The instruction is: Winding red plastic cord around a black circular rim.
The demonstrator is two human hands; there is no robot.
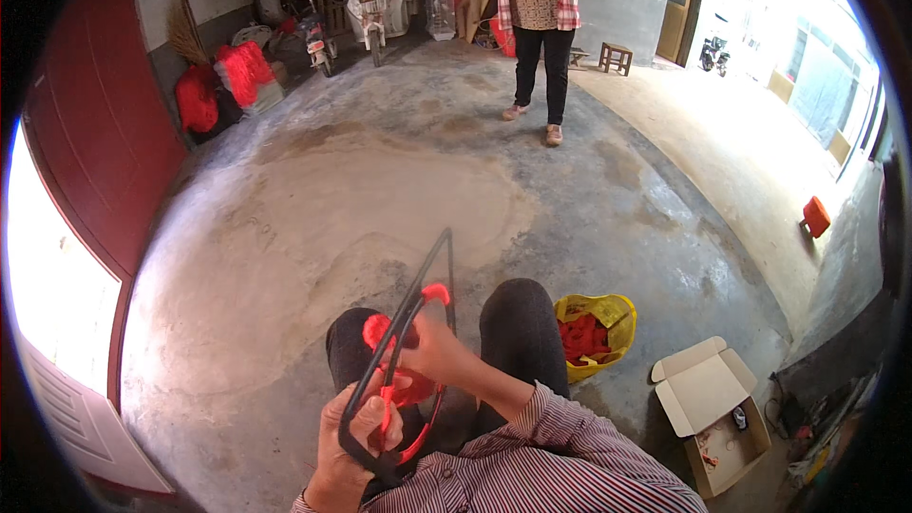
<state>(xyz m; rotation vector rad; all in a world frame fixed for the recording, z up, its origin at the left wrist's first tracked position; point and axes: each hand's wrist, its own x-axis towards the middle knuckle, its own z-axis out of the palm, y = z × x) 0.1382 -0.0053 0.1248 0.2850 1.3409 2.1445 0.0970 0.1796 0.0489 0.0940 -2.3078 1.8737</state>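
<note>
Over my lap I hold an angular frame of thin black bars [433, 255], tilted with one corner pointing away from me. My left hand [334, 442] is closed around its near left corner, where a red strip [388, 406] runs along the bar. Further up the frame, my right hand [439, 350] is closed on red fluffy material [377, 330]; its fingertips are partly hidden by the bars. Another red tuft [435, 294] shows just above that hand. More red material hangs between my knees, partly covered by my hands and the frame.
A yellow bag [622, 328] with red pieces stands right of my knees. Beside it lies an open cardboard box [750, 461] with small items. Another person [541, 28] stands ahead. Red bundles [245, 71] and parked two-wheelers [369, 9] line the back; a wooden stool [616, 59] stands far right.
</note>
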